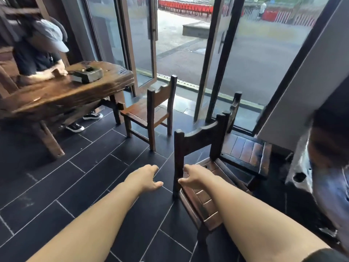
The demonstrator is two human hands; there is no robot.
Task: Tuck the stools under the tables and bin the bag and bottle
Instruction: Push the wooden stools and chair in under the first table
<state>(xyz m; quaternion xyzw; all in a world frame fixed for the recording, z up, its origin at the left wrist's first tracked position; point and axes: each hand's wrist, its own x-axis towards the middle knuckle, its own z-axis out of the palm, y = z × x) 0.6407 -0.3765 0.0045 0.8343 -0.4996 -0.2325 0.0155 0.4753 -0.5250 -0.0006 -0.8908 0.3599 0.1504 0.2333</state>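
Observation:
Three dark wooden low-backed stools stand on the black tiled floor. The nearest stool (200,140) is just in front of me. My right hand (194,178) reaches over its slatted seat, fingers apart beside its left back post, gripping nothing. My left hand (145,178) hovers open over the floor, left of that post. A second stool (149,112) stands at the end of the rough wooden table (62,95). The third stool (245,150) stands behind the nearest one, by the glass door. No bag or bottle is visible.
A person in a grey cap (41,52) sits at the table on the left, feet under it. A dark box (87,73) lies on the tabletop. Another person (328,167) is at the right edge. The open glass doors (181,53) lead to a street.

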